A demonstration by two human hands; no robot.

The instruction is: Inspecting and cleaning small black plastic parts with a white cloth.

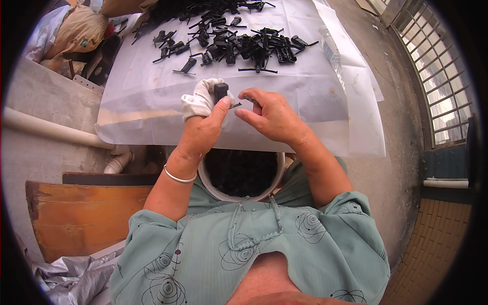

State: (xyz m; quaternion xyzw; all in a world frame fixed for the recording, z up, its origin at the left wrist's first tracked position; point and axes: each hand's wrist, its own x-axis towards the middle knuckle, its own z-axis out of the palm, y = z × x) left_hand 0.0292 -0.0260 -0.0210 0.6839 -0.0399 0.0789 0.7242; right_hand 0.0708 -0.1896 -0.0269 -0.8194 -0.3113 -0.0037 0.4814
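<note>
Barred window right — white pipe left.

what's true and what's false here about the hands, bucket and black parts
1. The left hand holds a black part. True.
2. The right hand is wrapped in white cloth. False: the cloth is on the left hand.
3. More black parts lie heaped on the sheet. True.
4. The bracelet is worn on the right. False: on the left.
5. The bucket is on the sheet. False: it is below the near edge.
</note>
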